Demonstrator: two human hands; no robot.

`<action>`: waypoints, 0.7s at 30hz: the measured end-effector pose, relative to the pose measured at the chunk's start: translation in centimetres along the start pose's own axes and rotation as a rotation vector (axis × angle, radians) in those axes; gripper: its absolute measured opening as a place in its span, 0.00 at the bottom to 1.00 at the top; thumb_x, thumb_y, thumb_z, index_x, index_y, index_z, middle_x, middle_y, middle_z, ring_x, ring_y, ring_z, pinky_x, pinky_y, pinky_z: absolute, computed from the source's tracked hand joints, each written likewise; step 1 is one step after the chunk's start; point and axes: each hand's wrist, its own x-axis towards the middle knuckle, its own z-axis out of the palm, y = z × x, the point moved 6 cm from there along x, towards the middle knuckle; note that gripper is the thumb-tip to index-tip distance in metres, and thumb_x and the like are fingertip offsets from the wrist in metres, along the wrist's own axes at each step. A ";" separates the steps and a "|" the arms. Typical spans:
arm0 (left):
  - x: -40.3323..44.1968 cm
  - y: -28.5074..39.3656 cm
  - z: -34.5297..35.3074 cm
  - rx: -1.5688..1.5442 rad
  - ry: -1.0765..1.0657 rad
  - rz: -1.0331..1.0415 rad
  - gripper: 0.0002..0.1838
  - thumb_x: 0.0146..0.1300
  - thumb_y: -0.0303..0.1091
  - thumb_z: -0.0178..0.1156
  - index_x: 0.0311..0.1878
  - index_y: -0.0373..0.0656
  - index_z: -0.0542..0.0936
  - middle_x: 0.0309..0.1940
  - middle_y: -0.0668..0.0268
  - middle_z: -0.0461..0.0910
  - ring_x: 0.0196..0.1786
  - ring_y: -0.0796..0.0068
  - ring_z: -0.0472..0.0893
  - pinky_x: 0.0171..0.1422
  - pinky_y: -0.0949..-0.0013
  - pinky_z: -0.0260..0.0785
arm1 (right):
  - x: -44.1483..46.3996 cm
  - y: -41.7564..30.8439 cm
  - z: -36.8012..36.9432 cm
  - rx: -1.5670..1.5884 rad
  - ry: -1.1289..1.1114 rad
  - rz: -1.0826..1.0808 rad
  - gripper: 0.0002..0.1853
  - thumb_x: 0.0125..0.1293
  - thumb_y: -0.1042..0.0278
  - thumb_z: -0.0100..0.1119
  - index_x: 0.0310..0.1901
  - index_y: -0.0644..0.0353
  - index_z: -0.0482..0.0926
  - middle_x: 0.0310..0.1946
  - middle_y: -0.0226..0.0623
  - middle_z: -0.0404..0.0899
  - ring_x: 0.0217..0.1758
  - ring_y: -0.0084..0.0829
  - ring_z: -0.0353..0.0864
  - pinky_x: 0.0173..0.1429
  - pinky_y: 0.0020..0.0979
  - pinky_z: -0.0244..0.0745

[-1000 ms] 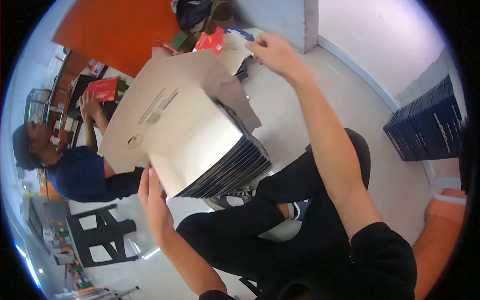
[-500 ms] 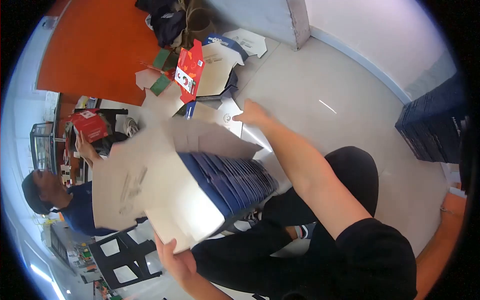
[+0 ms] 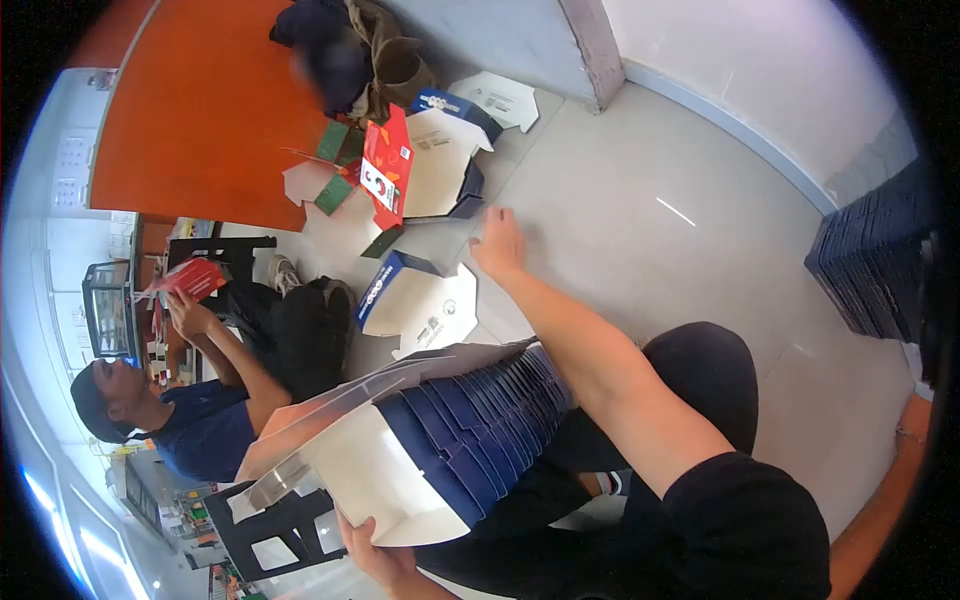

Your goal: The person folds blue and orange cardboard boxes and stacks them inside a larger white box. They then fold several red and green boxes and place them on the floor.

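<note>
My left hand (image 3: 372, 548) is closed on the edge of the end carton in a long nested stack of dark blue cartons (image 3: 470, 440). The stack rests across my legs. The end carton's white inside (image 3: 375, 460) faces out, and its large pale flap is swung upright. My right hand (image 3: 500, 243) is over the floor, fingers loosely bent and apart, with nothing visible in it. Just left of and below it on the floor is a blue carton with a white inside (image 3: 425, 310). A red printed carton (image 3: 387, 170) lies beyond, against another opened blue carton (image 3: 440, 150).
Another person (image 3: 210, 400) sits at the left, holding a red carton (image 3: 195, 280). More dark blue cartons (image 3: 870, 255) are stacked by the wall at right. An orange panel (image 3: 210, 110) and a bag (image 3: 400, 65) stand at the back. A bare forearm (image 3: 890, 480) shows at the right edge.
My right hand has come away from the white flap of a carton, which now lies lower in view on the floor. The big pale flap on the stack has swung up and narrowed.
</note>
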 end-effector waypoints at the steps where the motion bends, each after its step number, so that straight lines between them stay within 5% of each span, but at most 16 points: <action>1: -0.1 -0.1 0.1 -0.015 -0.002 -0.004 0.40 0.50 0.34 0.56 0.69 0.33 0.64 0.57 0.48 0.74 0.59 0.49 0.78 0.61 0.53 0.73 | 0.5 -0.6 -0.6 0.009 0.002 -0.006 0.24 0.56 0.69 0.70 0.56 0.59 0.77 0.55 0.42 0.77 0.55 0.42 0.79 0.56 0.47 0.74; 3: -0.2 -0.3 -0.4 0.013 -0.010 -0.002 0.41 0.49 0.33 0.55 0.71 0.31 0.62 0.58 0.47 0.73 0.60 0.49 0.77 0.64 0.54 0.71 | 0.4 -5.3 -1.4 -0.200 0.144 -0.671 0.30 0.56 0.68 0.69 0.62 0.57 0.72 0.68 0.41 0.65 0.67 0.42 0.72 0.68 0.49 0.68; 6: -0.5 -0.4 -1.0 0.043 -0.017 -0.014 0.43 0.49 0.32 0.55 0.72 0.29 0.60 0.60 0.46 0.72 0.61 0.50 0.76 0.66 0.54 0.69 | 0.5 -8.0 1.4 -0.298 0.091 -0.861 0.27 0.58 0.67 0.67 0.60 0.56 0.75 0.62 0.41 0.73 0.67 0.41 0.75 0.73 0.58 0.60; 7: -0.4 -0.5 -0.9 0.054 -0.019 -0.024 0.43 0.49 0.32 0.55 0.72 0.29 0.60 0.60 0.46 0.72 0.60 0.50 0.77 0.65 0.54 0.70 | 1.1 -8.1 1.7 -0.294 0.099 -0.869 0.27 0.58 0.67 0.67 0.60 0.56 0.75 0.62 0.41 0.73 0.67 0.41 0.75 0.73 0.58 0.60; 9: -0.3 -0.3 -0.9 0.069 -0.015 -0.006 0.41 0.50 0.34 0.56 0.71 0.31 0.62 0.59 0.47 0.73 0.58 0.48 0.78 0.62 0.52 0.73 | 3.0 -5.8 4.5 -0.691 -0.316 -0.644 0.22 0.61 0.66 0.64 0.58 0.56 0.78 0.57 0.40 0.80 0.62 0.41 0.80 0.72 0.67 0.56; 12: -0.5 -0.7 -1.9 0.083 -0.023 -0.016 0.41 0.51 0.34 0.56 0.71 0.31 0.62 0.59 0.47 0.73 0.58 0.49 0.78 0.61 0.53 0.73 | 2.8 -4.2 0.2 -0.896 -0.454 -0.605 0.18 0.64 0.64 0.60 0.55 0.55 0.83 0.50 0.37 0.85 0.58 0.41 0.83 0.69 0.71 0.56; 16: -0.9 -0.5 -0.7 0.030 -0.010 -0.035 0.40 0.53 0.30 0.53 0.72 0.29 0.60 0.62 0.47 0.71 0.62 0.52 0.75 0.67 0.56 0.68 | 4.6 -3.6 -6.4 -1.109 -0.359 -0.530 0.16 0.62 0.67 0.64 0.52 0.55 0.85 0.52 0.37 0.85 0.56 0.41 0.84 0.63 0.71 0.65; 18: -0.8 -0.5 -0.9 0.009 -0.016 -0.057 0.39 0.56 0.29 0.53 0.73 0.30 0.60 0.63 0.49 0.71 0.64 0.54 0.73 0.68 0.58 0.66 | 5.8 -3.1 -12.9 -1.189 -0.394 -0.264 0.16 0.59 0.71 0.67 0.50 0.55 0.86 0.50 0.38 0.86 0.50 0.40 0.87 0.54 0.58 0.77; 21: 0.5 -1.0 -1.0 -0.021 -0.112 -0.076 0.38 0.59 0.30 0.54 0.74 0.31 0.60 0.64 0.49 0.71 0.65 0.55 0.73 0.69 0.59 0.65 | 5.7 0.5 -20.2 -1.334 -0.635 -0.186 0.12 0.55 0.71 0.69 0.42 0.59 0.87 0.43 0.44 0.87 0.42 0.39 0.89 0.45 0.42 0.82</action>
